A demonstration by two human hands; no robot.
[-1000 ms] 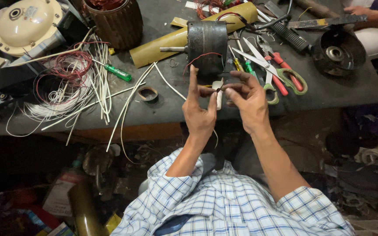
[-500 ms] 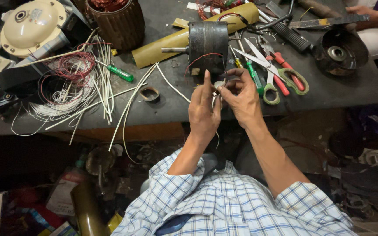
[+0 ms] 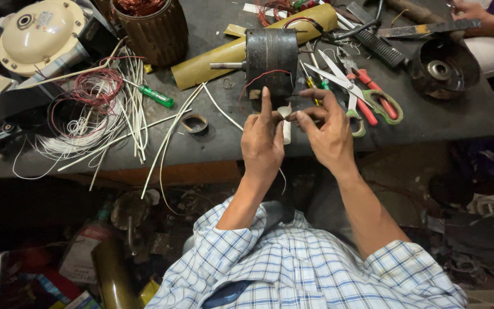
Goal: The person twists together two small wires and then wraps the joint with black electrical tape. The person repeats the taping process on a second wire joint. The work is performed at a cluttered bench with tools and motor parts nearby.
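- Nearest the camera, two forearms reach out of checked blue-and-white rolled sleeves (image 3: 315,274) toward the front edge of a dark workbench (image 3: 430,123)
- The left hand (image 3: 262,146) has its forefinger pointing straight up and its thumb pressed to a short white sleeve tube (image 3: 285,123), so it is pinched on the tube
- The right hand (image 3: 330,131) meets it from the other side, fingertips closed on the tube's top end, the other fingers spread
- Just beyond the fingers a dark motor stator (image 3: 271,57) lies on its side, shaft pointing left, a thin red wire (image 3: 261,80) looping down its face
- Right of it lie red- and green-handled scissors (image 3: 367,97)
- Left lie a coil of red and white wires (image 3: 95,106) and a green screwdriver (image 3: 156,95)
- Far back, a cream motor housing (image 3: 38,34)
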